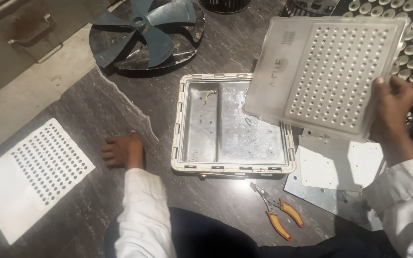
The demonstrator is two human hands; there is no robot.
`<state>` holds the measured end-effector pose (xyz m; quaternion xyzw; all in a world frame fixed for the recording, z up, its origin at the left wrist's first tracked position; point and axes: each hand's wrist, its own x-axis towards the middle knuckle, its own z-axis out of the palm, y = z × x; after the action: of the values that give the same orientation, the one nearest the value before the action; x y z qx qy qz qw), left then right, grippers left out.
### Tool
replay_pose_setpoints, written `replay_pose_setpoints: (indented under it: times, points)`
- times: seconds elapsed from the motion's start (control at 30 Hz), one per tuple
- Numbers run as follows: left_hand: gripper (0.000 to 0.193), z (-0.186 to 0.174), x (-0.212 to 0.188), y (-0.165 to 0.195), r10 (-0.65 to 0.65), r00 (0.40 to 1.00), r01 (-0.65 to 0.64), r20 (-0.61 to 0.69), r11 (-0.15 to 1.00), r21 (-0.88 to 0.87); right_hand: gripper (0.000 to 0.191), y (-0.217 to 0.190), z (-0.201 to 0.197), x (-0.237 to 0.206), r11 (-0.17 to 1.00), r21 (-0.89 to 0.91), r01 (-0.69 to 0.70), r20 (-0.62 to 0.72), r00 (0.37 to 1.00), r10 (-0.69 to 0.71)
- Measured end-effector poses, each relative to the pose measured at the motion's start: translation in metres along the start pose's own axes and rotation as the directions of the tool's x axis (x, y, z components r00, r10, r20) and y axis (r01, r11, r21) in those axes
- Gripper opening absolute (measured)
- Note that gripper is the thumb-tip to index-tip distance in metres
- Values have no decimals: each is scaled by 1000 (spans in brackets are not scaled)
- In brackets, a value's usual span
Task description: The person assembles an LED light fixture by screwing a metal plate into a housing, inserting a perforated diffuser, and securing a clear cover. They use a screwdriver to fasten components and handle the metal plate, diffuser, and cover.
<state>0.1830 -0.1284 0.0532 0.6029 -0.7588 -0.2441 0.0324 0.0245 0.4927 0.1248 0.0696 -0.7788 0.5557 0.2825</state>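
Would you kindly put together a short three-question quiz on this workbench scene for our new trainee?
1. True or false: the right hand holds the translucent dotted cover lifted above the open metal housing.
2. Which tool lies on the floor in front of the housing? A) hammer B) orange-handled pliers C) screwdriver
3. Fill in: the left hand rests flat on the ____, between the housing and the white perforated sheet.

Key:
1. True; its fingers grip the cover's right edge.
2. B.
3. Floor, the dark stone surface; the hand holds nothing.
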Motion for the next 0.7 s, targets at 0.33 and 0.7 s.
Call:
replay_pose_setpoints:
  times: [0.33, 0.7]
  points:
    - [116, 2, 9, -9, 15, 909, 3, -417, 999, 42, 25, 4, -1, -14, 967, -185, -176, -104, 982, 159]
    - [57, 0, 0, -8, 107, 947, -83, -303, 992, 92, 44, -1, 13, -27, 912, -404, 74, 30, 997, -68]
